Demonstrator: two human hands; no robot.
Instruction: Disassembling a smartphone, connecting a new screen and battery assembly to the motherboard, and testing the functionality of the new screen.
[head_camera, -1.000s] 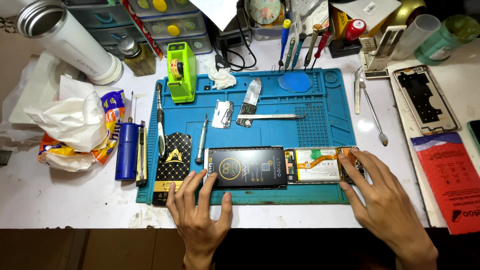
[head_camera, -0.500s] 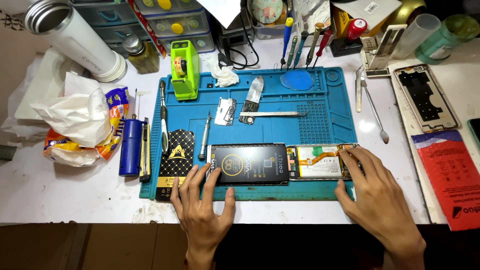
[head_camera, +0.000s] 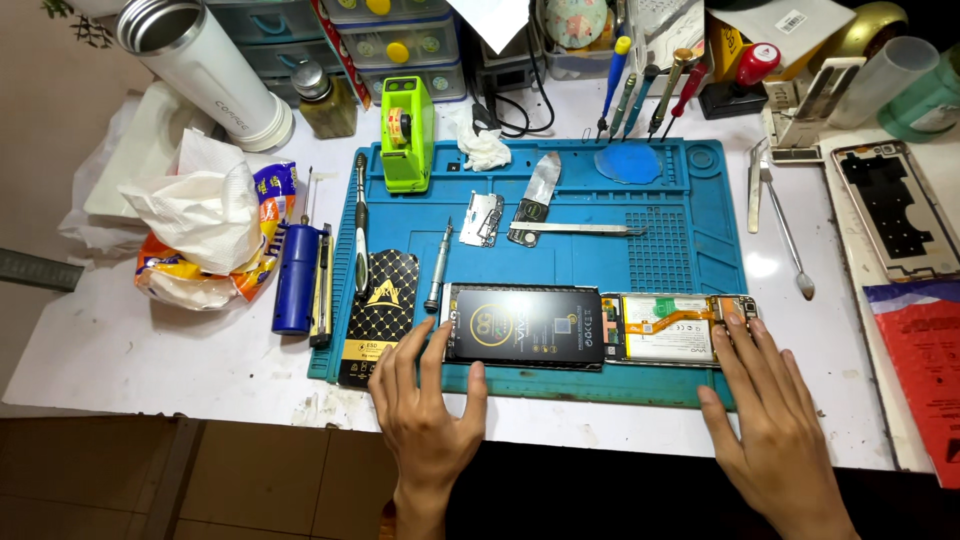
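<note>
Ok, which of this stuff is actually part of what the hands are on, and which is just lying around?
In hand:
left hand
right hand
opened phone
blue mat

Lying about:
white flask
green tape dispenser
blue cylinder
crumpled bag
screwdrivers
phone back frame

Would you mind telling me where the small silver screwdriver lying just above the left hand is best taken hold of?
I would pinch the silver screwdriver around the middle of its shaft, coming from above. It lies flat on the blue mat, lengthwise away from the person, with bare mat on both long sides. The left hand is nearest.
</note>
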